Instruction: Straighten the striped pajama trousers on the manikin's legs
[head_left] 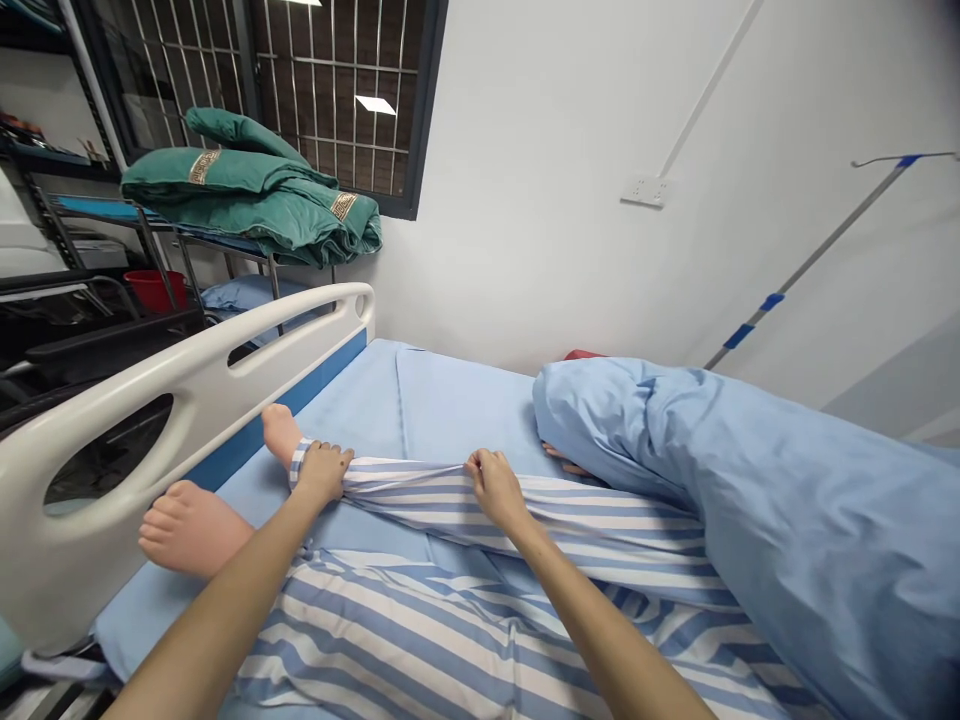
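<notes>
Two bare feet, smooth like a manikin's, point toward the bed's end board: a near foot (191, 530) and a far foot (281, 432). The legs wear blue-and-white striped trousers (405, 600). My left hand (324, 472) is wrapped over the far trouser leg just above the ankle. Further up the same leg, my right hand (495, 485) pinches a fold of the striped cloth, which is drawn taut between both hands. A light blue quilt (787, 500) covers the body from the thighs up. Some fingers (566, 460) of the lying figure show under its edge.
A cream end board (187, 370) with cut-out handles closes the bed's left end, above a light blue sheet (457, 405). Behind it, folded green bedding (247, 190) lies on a metal rack near a red bucket (156, 289). A drip pole (810, 265) leans at the right.
</notes>
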